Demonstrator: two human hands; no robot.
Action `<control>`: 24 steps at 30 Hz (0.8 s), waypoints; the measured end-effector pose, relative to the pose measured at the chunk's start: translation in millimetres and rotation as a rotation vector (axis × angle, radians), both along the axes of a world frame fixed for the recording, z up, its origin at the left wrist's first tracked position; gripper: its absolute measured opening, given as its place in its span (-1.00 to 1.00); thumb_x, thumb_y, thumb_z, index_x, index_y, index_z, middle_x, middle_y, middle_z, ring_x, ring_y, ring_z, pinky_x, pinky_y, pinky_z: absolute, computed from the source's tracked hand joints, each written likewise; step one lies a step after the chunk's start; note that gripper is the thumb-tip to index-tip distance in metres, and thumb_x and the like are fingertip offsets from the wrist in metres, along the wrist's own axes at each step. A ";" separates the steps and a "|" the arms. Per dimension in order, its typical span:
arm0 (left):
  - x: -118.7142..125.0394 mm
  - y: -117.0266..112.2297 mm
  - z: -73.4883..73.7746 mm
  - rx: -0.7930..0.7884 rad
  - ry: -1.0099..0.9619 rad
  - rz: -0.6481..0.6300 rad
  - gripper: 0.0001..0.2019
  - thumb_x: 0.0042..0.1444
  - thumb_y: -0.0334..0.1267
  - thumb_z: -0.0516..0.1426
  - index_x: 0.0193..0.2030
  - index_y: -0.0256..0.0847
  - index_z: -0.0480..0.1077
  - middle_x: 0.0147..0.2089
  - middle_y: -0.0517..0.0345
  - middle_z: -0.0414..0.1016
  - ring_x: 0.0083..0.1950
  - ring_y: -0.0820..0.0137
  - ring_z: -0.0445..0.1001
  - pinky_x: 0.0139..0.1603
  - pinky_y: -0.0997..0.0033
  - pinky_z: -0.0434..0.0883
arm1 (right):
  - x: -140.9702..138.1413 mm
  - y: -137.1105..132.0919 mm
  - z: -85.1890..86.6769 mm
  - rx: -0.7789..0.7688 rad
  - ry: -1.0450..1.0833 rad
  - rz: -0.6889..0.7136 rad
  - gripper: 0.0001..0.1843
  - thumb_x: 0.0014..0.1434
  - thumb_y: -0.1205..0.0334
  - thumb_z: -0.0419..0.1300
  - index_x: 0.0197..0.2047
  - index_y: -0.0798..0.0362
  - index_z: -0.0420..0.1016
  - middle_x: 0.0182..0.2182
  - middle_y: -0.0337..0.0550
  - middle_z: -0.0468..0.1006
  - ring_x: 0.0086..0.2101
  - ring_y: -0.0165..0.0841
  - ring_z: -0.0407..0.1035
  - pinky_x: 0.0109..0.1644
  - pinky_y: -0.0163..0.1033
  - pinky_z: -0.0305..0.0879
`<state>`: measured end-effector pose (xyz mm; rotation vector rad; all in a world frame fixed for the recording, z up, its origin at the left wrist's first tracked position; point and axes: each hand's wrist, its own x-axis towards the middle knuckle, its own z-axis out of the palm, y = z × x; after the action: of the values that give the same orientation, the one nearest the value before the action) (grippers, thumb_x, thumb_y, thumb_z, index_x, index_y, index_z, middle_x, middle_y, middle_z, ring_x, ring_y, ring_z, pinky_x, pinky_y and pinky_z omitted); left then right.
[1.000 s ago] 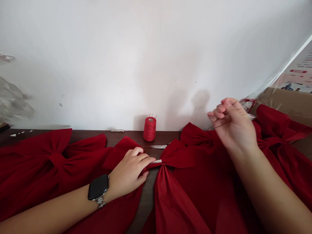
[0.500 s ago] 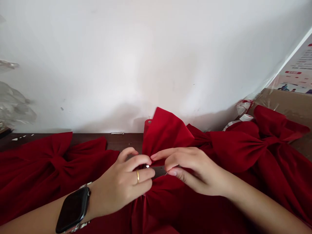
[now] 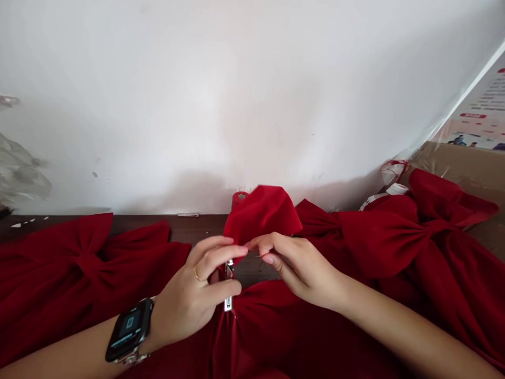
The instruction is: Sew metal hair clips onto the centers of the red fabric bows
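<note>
Red cloth bow [image 3: 263, 213], 1 item, at the fingertips of both hands: 1 loop raised just beyond them, 1 gathered loop spread below the right hand; middle mostly hidden by fingers.

Left hand [image 3: 189, 289]: closed around a silver metal clip [image 3: 229, 271], thumb across its length, 2 ends showing past the thumb. Gold ring [image 3: 198, 275] on 1 finger; dark smartwatch [image 3: 128, 329], screen lit, at the wrist.

Right hand [image 3: 305, 271]: narrow, thumb and forefinger pinched on a needle-like sliver [image 3: 260, 256], too small to identify surely; fingertips close to those of the left hand.

Red thread spool [image 3: 239, 198], 1: beyond the left hand's fingertips, partly covered by the raised loop, thin pins upright at the top.

Flat clip [image 3: 188, 215], 1: beyond the left hand, on the dark table [image 3: 197, 229], at the foot of the white wall [image 3: 236, 105].

Knotted bow [image 3: 89, 260], red, 1: left of the left hand, laid out flat.

Tied bow [image 3: 437, 226], red, 1: right of the right hand and beyond.

White-capped container [image 3: 397, 188], 1: beyond the right hand, partly behind red cloth.

Cardboard box [image 3: 473, 168]: far right of the right hand.

Clear plastic [image 3: 19, 168]: well apart, left of and beyond the left hand.
</note>
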<state>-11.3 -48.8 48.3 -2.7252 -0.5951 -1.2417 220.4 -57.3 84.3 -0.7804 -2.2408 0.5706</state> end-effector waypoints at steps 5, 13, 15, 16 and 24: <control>2.6 -6.5 -9.3 -0.540 -0.192 0.113 -0.92 0.17 -0.38 0.07 -0.22 -0.13 0.30 0.32 -0.01 -0.01 0.37 0.09 0.07 0.26 0.06 0.26 | -4.2 3.1 -11.0 -0.041 0.112 -0.039 -0.91 0.37 0.37 -0.03 -0.20 0.02 0.23 -0.09 -0.11 0.56 -0.12 -0.46 0.48 -0.09 -0.40 0.36; 13.6 10.4 -19.9 -1.603 -0.383 -0.120 -0.59 0.11 -0.12 0.23 0.01 -0.10 0.15 -0.11 0.12 0.43 -0.06 0.28 0.44 0.08 0.20 0.34 | -8.3 5.8 -22.8 0.014 0.052 -0.056 -0.89 0.36 0.38 -0.04 -0.23 0.02 0.21 -0.13 -0.08 0.57 -0.17 -0.39 0.51 -0.15 -0.35 0.40; 11.5 15.6 -21.8 -1.723 -0.324 -0.294 -0.63 0.09 -0.10 0.25 -0.05 -0.16 0.26 -0.17 0.12 0.47 -0.05 0.27 0.42 0.11 0.21 0.28 | -8.2 7.3 -25.0 0.050 0.043 -0.066 -0.90 0.36 0.38 -0.05 -0.21 0.02 0.21 -0.14 -0.08 0.58 -0.20 -0.39 0.52 -0.18 -0.35 0.40; 10.2 17.2 -23.4 -1.734 -0.315 -0.350 -0.66 0.09 -0.08 0.25 -0.09 -0.18 0.29 -0.22 0.13 0.46 -0.06 0.27 0.41 0.08 0.23 0.28 | -8.1 8.1 -25.9 0.062 0.047 -0.073 -0.90 0.36 0.38 -0.05 -0.20 0.02 0.22 -0.13 -0.08 0.58 -0.20 -0.39 0.52 -0.18 -0.35 0.40; 7.9 13.0 -44.7 -1.668 -0.434 -0.345 -0.78 0.24 -0.09 0.13 -0.12 -0.18 0.29 -0.33 0.25 0.33 -0.25 0.42 0.28 -0.13 0.37 0.21 | -4.7 12.9 -25.9 0.262 0.157 -0.104 -0.87 0.32 0.43 -0.02 -0.20 0.03 0.28 -0.18 -0.07 0.58 -0.17 -0.37 0.49 -0.09 -0.28 0.41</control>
<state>-3.4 -35.7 3.7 -3.8010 -2.0246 -2.0151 215.7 -44.5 58.4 -0.6880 -2.0637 0.2707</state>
